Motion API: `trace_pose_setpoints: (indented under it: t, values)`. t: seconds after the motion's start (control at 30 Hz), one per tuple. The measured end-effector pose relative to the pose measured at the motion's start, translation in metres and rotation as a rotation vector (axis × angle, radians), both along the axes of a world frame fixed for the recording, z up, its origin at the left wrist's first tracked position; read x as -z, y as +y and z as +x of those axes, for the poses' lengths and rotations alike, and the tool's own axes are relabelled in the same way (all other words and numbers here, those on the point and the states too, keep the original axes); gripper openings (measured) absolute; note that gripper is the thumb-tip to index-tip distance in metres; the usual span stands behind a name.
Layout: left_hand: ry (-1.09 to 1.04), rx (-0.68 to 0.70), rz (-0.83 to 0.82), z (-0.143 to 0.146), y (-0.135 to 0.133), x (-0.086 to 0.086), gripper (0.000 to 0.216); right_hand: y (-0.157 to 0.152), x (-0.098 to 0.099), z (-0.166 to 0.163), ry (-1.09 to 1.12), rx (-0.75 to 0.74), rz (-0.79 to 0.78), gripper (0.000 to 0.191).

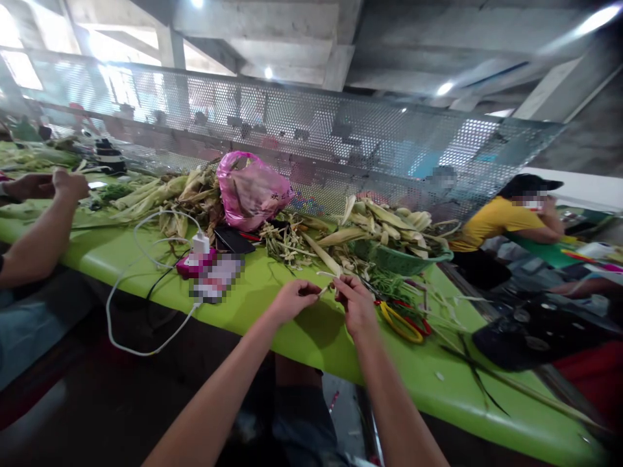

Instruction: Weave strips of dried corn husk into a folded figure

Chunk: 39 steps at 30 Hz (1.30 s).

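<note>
Over the front part of the green table (272, 305), my left hand (298, 300) and my right hand (355, 303) are close together, fingertips pinched. Between them runs a thin pale strip (327, 275), seemingly of corn husk; its far end sticks up past my right fingers. Both hands appear to grip it, though the fingers hide part of it. To the right of my right hand lie scissors-like yellow handles (402, 324) with red ones beside them. Behind my hands stands a green basket (399, 259) heaped with corn husks (389, 224).
A pink plastic bag (253, 191), dried husks (189, 191) and a phone (217, 279) with a white charging cable (114, 324) lie to the left. A perforated metal screen (292, 130) stands behind. Another person's hands (63, 185) work at far left; a person in yellow (491, 224) sits right.
</note>
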<state>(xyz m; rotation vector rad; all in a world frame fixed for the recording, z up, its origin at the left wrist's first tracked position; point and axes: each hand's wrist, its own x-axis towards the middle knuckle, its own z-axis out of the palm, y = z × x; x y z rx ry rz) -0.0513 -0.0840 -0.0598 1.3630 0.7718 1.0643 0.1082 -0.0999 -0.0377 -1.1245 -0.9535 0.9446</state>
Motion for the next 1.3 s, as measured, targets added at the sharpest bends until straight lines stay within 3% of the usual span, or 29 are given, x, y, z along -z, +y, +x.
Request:
trace_pose_setpoints:
  t: [0.43,0.7,0.97,1.3]
  values:
    - [0.02,-0.035,-0.004,-0.0019,0.002,0.0023,0.009,-0.0015,-0.0009,-0.0021,0.082,-0.069,-0.023,0.033]
    - [-0.022,0.076,-0.019,-0.0003,-0.0007,-0.0013,0.021,-0.002,-0.0006,-0.0025,0.107,-0.065,-0.005,0.032]
    - [-0.032,0.05,-0.019,-0.0011,0.0018,0.004,0.02,-0.0021,-0.0001,-0.003,0.089,-0.082,-0.001,0.031]
    - [0.017,0.027,0.0,-0.0024,-0.0014,-0.0022,0.024,-0.0022,-0.0004,-0.0061,0.062,-0.128,-0.02,0.033]
